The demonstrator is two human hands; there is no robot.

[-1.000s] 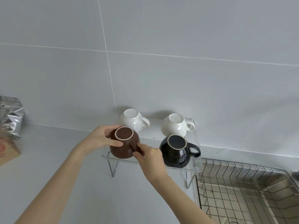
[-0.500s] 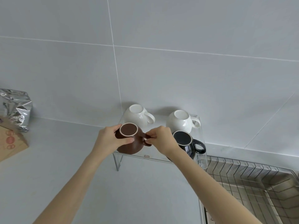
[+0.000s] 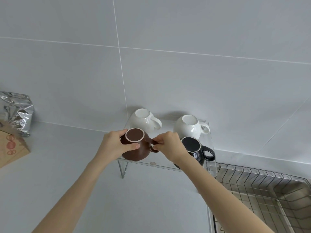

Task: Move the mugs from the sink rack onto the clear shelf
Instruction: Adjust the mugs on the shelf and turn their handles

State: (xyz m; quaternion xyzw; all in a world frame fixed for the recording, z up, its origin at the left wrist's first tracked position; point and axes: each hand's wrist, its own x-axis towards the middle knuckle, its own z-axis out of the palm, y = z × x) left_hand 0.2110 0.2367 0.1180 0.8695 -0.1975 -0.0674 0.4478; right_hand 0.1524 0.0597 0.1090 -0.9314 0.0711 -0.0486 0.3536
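Note:
A brown mug [image 3: 134,152] stands upside down at the front left of the clear shelf [image 3: 165,165]. My left hand [image 3: 114,145] wraps its left side, and my right hand [image 3: 170,147] pinches its handle. A black mug [image 3: 195,148] sits upside down at the front right, partly hidden by my right wrist. Two white mugs [image 3: 143,120] [image 3: 188,126] rest upside down along the back of the shelf. The wire sink rack [image 3: 262,187] at the lower right shows no mugs.
A silver foil bag [image 3: 16,111] and a brown paper bag [image 3: 11,148] stand on the grey counter at the far left. The tiled wall rises right behind the shelf. The steel sink lies under the rack at the right edge.
My right hand has shifted from the brown mug's front to its handle on the right. The view has drifted left and up; the brown mug stays on the shelf.

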